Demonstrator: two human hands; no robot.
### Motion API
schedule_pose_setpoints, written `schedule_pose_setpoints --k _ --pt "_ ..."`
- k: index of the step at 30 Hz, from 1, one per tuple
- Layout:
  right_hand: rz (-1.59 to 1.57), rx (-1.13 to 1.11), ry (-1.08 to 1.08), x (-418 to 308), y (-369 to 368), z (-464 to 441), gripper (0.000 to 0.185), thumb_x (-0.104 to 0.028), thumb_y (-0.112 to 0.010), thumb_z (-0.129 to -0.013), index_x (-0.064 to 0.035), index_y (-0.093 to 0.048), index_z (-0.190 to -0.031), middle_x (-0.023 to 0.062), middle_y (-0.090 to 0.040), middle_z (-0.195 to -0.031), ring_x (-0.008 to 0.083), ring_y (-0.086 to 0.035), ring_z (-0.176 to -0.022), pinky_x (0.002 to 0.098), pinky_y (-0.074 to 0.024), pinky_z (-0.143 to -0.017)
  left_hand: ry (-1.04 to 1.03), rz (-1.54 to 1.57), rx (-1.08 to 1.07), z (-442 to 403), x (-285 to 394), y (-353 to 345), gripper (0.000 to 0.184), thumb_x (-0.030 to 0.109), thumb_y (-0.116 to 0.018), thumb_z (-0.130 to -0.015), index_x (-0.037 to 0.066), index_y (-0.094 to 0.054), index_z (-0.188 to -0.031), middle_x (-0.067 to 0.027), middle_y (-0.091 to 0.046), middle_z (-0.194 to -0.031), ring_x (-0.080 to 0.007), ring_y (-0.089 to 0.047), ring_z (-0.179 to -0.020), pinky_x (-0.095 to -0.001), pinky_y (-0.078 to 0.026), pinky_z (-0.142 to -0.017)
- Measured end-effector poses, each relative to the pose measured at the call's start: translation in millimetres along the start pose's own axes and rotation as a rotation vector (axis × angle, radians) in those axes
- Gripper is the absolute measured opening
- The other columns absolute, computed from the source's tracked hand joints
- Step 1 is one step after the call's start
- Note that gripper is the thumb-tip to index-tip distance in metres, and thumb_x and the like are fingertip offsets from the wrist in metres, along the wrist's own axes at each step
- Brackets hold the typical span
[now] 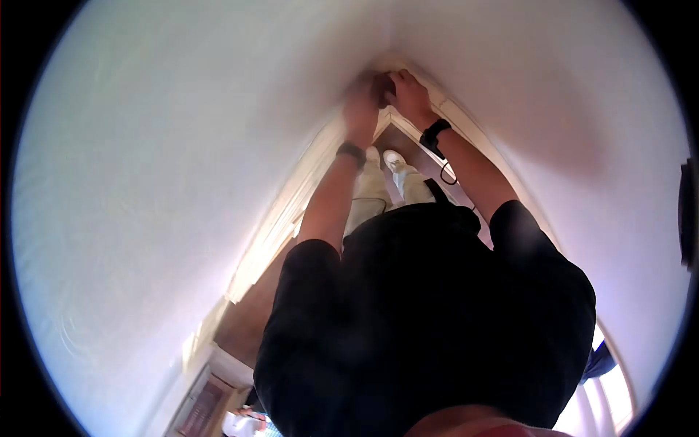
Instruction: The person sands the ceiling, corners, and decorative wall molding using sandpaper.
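A small dark reddish-brown object point(381, 89) sits between my two hands, close to the corner where two pale walls meet. What kind of thing it is, I cannot make out. My right hand point(412, 96) has its fingers and thumb closed on the object's right side. On the other side is my left hand point(360, 111), next to the object and smeared by motion, so its fingers do not show clearly. Dark bands circle both wrists, and a thin cord loop point(448, 175) hangs by the right one.
The left wall point(167, 160) and right wall point(524, 87) rise close on both sides. Pale trim point(273, 226) runs along the left wall's foot. Brown floor point(251, 313) and my white shoes point(394, 158) show below. A dark object point(686, 215) is at the far right.
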State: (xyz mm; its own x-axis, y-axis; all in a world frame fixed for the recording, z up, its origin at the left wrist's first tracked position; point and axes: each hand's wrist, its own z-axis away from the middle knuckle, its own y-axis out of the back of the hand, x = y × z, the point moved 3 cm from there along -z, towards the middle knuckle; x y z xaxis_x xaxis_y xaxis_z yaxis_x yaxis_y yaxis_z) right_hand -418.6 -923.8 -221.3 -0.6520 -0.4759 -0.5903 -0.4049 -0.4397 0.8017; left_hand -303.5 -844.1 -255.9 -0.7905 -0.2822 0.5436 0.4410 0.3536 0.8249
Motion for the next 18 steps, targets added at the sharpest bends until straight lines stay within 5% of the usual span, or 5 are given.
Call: schedule_pose_setpoints --k 2,5,8,11,18 --pt "0.091 0.104 -0.068 27.6 -6.3 -2.4 0.047 -0.025 -0.069 -0.079 -0.0082 -0.054 -0.121 0.0133 -0.057 -0.118 0.0353 -0.06 -0.104 0.0454 -0.0527 -0.083 -0.084 0.037 0.015 -17.3 6.7 -21.5 0.025 0.024 -0.049 -0.092 0.017 -0.062 -0.113 -0.0104 -0.064 -0.107 -0.034 -0.063 -0.091 -0.0467 -0.051 -0.076" --pt "0.1 0.265 -0.16 41.7 -0.5 13.2 0.046 -0.027 -0.069 -0.079 -0.0078 -0.055 -0.119 0.0132 -0.058 -0.116 0.0358 -0.061 -0.103 0.0453 -0.0531 -0.082 -0.088 0.043 -0.231 -30.1 23.2 -31.1 0.032 0.018 -0.06 -0.085 0.014 -0.059 -0.117 -0.011 -0.059 -0.115 -0.0351 -0.061 -0.1 -0.0461 -0.052 -0.077" --pt "0.003 0.23 -0.293 46.5 10.6 34.2 0.045 -0.028 -0.07 -0.078 -0.0082 -0.057 -0.116 0.0131 -0.059 -0.115 0.0359 -0.062 -0.1 0.0452 -0.0534 -0.082 -0.102 0.08 -0.348 -26.0 40.0 -34.5 0.031 0.017 -0.06 -0.085 0.014 -0.06 -0.115 -0.0103 -0.061 -0.111 -0.0347 -0.062 -0.098 -0.0449 -0.052 -0.076" --pt "-0.021 0.381 -0.319 58.6 14.2 72.8 0.042 -0.027 -0.071 -0.078 -0.0082 -0.058 -0.113 0.014 -0.059 -0.113 0.0364 -0.062 -0.098 0.0453 -0.0532 -0.081 -0.37 0.139 -0.242 -7.7 51.1 -61.8 0.029 0.017 -0.059 -0.085 0.014 -0.061 -0.114 -0.0091 -0.062 -0.109 -0.0342 -0.063 -0.095 -0.0433 -0.053 -0.074" --pt "0.042 0.376 -0.704 108.0 10.8 180.8 0.04 -0.026 -0.07 -0.076 -0.0095 -0.058 -0.111 0.0154 -0.06 -0.107 0.0367 -0.063 -0.094 0.0469 -0.0529 -0.075 -0.497 0.344 -0.549 62.4 115.8 -104.4 0.033 0.005 -0.061 -0.079 0.008 -0.059 -0.112 -0.014 -0.057 -0.11 -0.0368 -0.062 -0.093 -0.0476 -0.052 -0.077"
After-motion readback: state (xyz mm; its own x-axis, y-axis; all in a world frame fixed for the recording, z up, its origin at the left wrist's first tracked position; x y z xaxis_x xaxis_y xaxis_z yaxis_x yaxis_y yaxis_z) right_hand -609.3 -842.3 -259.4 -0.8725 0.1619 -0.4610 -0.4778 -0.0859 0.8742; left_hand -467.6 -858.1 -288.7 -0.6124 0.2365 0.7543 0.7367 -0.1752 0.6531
